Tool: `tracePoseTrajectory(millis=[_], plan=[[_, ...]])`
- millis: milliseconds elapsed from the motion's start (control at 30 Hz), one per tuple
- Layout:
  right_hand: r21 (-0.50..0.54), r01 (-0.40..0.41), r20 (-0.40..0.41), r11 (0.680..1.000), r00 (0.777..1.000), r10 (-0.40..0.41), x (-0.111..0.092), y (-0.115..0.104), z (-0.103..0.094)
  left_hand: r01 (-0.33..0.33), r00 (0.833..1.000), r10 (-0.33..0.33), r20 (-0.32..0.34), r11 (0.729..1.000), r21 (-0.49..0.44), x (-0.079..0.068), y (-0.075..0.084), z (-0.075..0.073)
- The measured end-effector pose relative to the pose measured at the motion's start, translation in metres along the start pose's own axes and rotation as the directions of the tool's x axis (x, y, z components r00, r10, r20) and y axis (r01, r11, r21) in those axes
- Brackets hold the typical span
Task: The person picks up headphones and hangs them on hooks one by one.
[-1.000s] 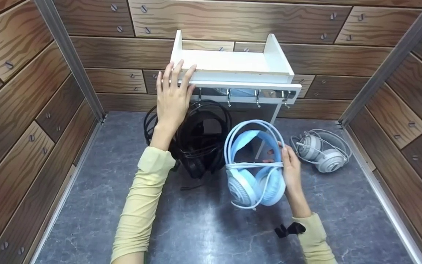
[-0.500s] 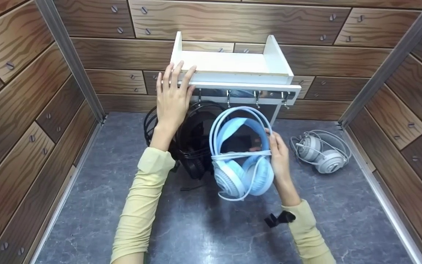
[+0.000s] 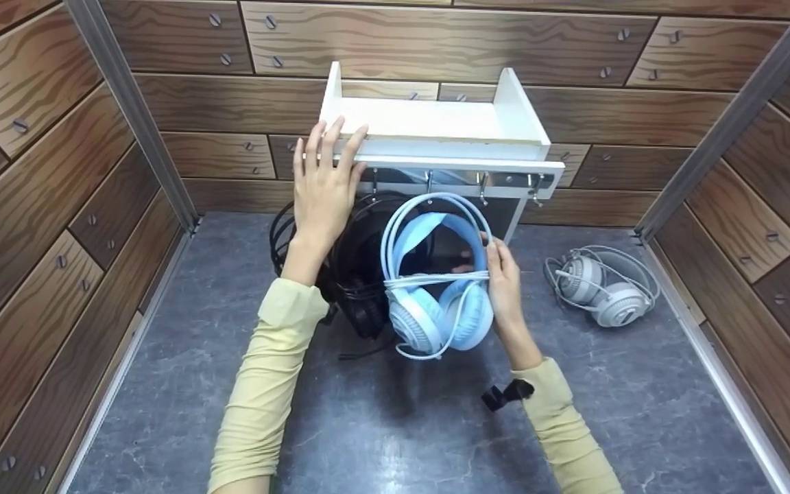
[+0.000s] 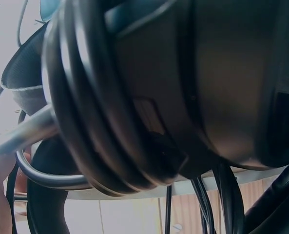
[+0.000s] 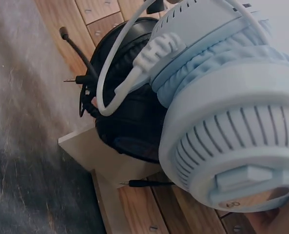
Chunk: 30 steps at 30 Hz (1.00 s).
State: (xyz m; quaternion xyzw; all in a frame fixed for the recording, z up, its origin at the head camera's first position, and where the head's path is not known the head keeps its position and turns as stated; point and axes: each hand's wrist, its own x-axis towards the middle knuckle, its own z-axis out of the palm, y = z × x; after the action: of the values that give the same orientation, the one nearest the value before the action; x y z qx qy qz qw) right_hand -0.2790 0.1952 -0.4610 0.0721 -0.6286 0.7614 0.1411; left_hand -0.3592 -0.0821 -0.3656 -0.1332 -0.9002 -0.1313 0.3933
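Observation:
My right hand [image 3: 505,281] grips the side of the headband of light blue and white headphones [image 3: 412,322], with their cable wound round them. They are in the air just in front of the hook rail [image 3: 450,162] of a white rack, their top near the middle hooks. My left hand [image 3: 326,192] rests with straight fingers on the rack's left front edge. Black headphones [image 3: 364,312] with coiled cables are below and beside it, partly hidden by the blue pair. In the left wrist view the black headphones [image 4: 149,87] fill most of the frame.
White-grey headphones [image 3: 618,302] lie on the dark grey floor [image 3: 196,384] at the right. The rack's white shelf [image 3: 429,118] stands against the wood-patterned back wall [image 3: 436,34]. A loose black cable plug [image 5: 134,183] sticks out in the right wrist view.
My right hand has moved the blue headphones left and up, closer to the rack, so they now overlap the black pair. The left hand has stayed on the rack's edge.

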Motion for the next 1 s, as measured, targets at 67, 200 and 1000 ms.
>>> tracePoseTrajectory(millis=[67, 200, 1000], plan=[[0.001, -0.005, 0.003, 1.0, 1.0, 0.005, 0.003, 0.005, -0.001, -0.004, 1.0, 0.004, -0.003, 1.0, -0.002, 0.0, 0.001, 0.0], [0.005, -0.033, 0.015, 0.999, 0.999, 0.033, 0.008, 0.012, -0.003, -0.007, 1.0, 0.007, -0.005, 1.0, -0.003, 0.001, 0.001, 0.001], [-0.302, -0.221, 0.057, 0.927, 0.967, 0.249, 0.023, 0.026, -0.008, -0.002, 1.0, 0.002, 0.0, 1.0, 0.005, -0.001, 0.0, 0.001]])
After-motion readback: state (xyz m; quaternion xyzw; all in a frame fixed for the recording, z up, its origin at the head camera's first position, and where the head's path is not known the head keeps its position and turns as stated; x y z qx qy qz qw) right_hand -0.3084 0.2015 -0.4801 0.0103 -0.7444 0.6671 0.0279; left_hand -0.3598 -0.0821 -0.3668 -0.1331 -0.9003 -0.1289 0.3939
